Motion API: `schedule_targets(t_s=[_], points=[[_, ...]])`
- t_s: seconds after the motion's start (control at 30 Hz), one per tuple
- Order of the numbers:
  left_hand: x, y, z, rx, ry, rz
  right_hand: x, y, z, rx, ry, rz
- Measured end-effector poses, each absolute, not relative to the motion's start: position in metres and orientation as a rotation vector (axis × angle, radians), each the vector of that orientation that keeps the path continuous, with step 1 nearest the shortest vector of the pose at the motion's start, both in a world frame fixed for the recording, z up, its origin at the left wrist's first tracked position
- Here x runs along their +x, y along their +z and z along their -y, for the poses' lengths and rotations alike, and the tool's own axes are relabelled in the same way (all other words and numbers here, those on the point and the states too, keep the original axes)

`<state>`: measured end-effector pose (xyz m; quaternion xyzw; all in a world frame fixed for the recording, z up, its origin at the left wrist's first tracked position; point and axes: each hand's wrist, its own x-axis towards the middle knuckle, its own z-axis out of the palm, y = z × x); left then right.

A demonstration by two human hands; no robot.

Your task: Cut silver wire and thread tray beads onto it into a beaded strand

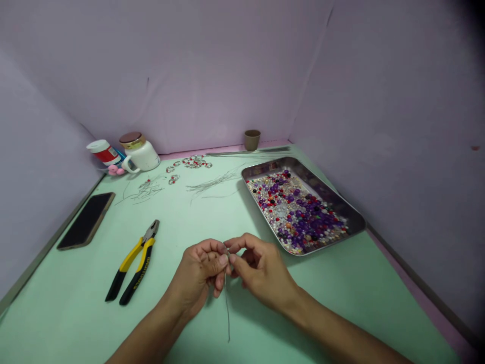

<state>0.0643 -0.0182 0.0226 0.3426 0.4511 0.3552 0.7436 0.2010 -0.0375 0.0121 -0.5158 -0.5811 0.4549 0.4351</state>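
Over the front middle of the green table, my left hand pinches a thin grey wire between thumb and forefinger. The wire's free end hangs down below the fingers, bent slightly at its tip. My right hand meets the left one, its thumb and forefinger closed at the wire's upper part. The fingertips hide most of what lies between them, so I cannot tell whether a bead is there. To the left lie pliers with yellow and black handles, jaws pointing away. At the right rests a metal tray of mixed beads.
A phone lies at the left edge. Behind it stand a white mug and a red-and-white container. Beaded wire pieces, loose wires and a small brown cup are at the back. Walls enclose the table.
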Motion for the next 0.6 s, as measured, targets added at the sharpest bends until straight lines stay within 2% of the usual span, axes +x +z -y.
schedule_targets(t_s=[0.1, 0.47, 0.6], points=[[0.063, 0.023, 0.017, 0.756, 0.759, -1.021, 0.202, 0.012, 0.035, -1.305, 1.256, 1.387], [0.068, 0.03, 0.024, 1.114, 0.83, -1.4, 0.2, 0.012, 0.04, -1.299, 0.775, 1.548], [0.069, 0.033, 0.025, 1.314, 0.904, -1.518, 0.199, 0.01, 0.043, -1.229, 0.703, 1.608]])
